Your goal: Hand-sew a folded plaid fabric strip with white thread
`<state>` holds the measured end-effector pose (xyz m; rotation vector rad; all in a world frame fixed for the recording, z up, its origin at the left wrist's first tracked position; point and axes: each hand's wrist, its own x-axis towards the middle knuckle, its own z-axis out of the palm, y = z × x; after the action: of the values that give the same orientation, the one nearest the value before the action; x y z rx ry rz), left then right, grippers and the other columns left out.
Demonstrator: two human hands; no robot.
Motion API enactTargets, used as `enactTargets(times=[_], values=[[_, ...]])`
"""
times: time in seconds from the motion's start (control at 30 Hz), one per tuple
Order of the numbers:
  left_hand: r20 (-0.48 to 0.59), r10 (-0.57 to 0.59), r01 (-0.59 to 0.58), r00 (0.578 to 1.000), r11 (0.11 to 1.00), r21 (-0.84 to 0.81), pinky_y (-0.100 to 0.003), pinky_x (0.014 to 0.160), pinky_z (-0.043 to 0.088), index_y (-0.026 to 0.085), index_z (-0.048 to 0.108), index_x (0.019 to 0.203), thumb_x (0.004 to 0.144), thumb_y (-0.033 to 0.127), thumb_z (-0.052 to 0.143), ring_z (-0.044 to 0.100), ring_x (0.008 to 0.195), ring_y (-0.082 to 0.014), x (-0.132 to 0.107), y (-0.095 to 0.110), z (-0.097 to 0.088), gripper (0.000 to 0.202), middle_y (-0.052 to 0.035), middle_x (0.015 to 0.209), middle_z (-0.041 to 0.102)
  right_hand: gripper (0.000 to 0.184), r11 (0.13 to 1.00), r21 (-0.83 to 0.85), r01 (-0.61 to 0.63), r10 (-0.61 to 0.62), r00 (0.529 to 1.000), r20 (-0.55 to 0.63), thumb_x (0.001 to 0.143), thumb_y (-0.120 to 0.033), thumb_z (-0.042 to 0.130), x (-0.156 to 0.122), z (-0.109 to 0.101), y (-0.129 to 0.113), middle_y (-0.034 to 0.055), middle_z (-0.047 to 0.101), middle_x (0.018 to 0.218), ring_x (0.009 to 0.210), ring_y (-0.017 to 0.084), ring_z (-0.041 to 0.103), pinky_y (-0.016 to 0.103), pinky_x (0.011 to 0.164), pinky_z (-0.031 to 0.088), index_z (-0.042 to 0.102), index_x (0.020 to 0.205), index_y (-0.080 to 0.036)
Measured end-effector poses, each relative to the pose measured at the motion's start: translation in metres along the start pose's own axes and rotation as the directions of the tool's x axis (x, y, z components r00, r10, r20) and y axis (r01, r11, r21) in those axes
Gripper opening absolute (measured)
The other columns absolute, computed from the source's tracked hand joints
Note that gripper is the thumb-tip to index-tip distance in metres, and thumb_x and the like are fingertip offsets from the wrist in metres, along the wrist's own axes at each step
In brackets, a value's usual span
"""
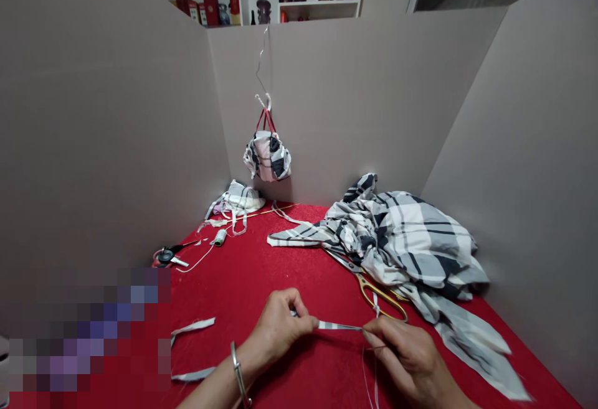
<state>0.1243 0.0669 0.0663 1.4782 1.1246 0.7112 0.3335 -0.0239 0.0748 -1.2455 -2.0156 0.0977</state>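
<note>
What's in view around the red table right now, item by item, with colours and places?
Red cloth-covered table: one, red, filling the lower view.
Checked fabric heap: one, black, grey and white, on the table's right.
Gold-handled scissors: one pair, gold and silver, at the heap's front edge.
Checked fabric pouch: one, black and white with red straps, hanging on the back wall.
Crumpled fabric bundle: one, white and dark, back left corner.
Black-handled scissors: one pair, black, left edge.
Thread spool: one, pale, near the bundle.
Loose fabric strips: two, grey and white, left of the hands.
White wall shelf: one, white, holding ornaments above the back wall.
Narrow checked strip: one, grey and white, between the hands.
Left hand: pinching the strip, metal bangle on the wrist.
Right hand: pinching the strip's other end.
</note>
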Motion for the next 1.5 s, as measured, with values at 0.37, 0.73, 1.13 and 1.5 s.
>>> enactTargets(times=[0.37, 0.73, 1.13, 1.5], values=[[0.3, 0.003, 0.026, 0.954, 0.995, -0.095, -0.017, 0.043, 0.032, 0.014, 0.051, 0.071, 0.071, 0.032, 0.059, 0.048, 0.047, -0.0081, -0.008, 0.0, -0.006, 0.019, 0.0016, 0.056, 0.057, 0.02, 0.996, 0.018, -0.088, 0.088, 0.996, 0.022, 0.09, -0.02, 0.04, -0.004, 0.003, 0.007, -0.0006, 0.057, 0.062, 0.055, 0.012, 0.056, 0.021, 0.052, 0.039, 0.054, 0.077, -0.019], [0.309, -0.11, 0.169, 0.945, 0.971, -0.171, -0.02, 0.045, 0.042, 0.01, 0.059, 0.074, 0.062, 0.03, 0.065, 0.05, 0.044, -0.0084, -0.007, 0.007, -0.008, 0.024, 0.0016, 0.051, 0.056, 0.023, 0.989, 0.051, -0.137, 0.134, 0.989, 0.061, 0.091, -0.023, 0.039, -0.004, 0.002, 0.004, -0.0004, 0.056, 0.061, 0.054, 0.013, 0.055, 0.021, 0.052, 0.039, 0.054, 0.074, -0.019], [0.142, -0.086, 0.123, 0.986, 0.951, -0.283, -0.015, 0.035, 0.032, 0.013, 0.055, 0.066, 0.058, 0.017, 0.046, 0.038, 0.039, -0.0058, -0.009, 0.012, 0.001, 0.012, 0.0026, 0.052, 0.051, 0.025, 0.985, 0.082, -0.151, 0.144, 0.986, 0.089, 0.091, -0.024, 0.037, -0.001, 0.005, 0.0, -0.0005, 0.055, 0.06, 0.054, 0.012, 0.053, 0.021, 0.052, 0.037, 0.052, 0.072, -0.019], [0.094, -0.036, 0.062, 0.995, 0.954, -0.292, -0.017, 0.04, 0.033, 0.011, 0.061, 0.069, 0.062, 0.019, 0.044, 0.041, 0.042, -0.0067, -0.012, 0.006, 0.006, 0.02, 0.0021, 0.052, 0.048, 0.028, 0.967, 0.123, -0.222, 0.206, 0.97, 0.129, 0.09, -0.027, 0.037, -0.002, 0.009, 0.0, -0.0006, 0.053, 0.058, 0.052, 0.013, 0.051, 0.021, 0.05, 0.036, 0.051, 0.068, -0.019]])
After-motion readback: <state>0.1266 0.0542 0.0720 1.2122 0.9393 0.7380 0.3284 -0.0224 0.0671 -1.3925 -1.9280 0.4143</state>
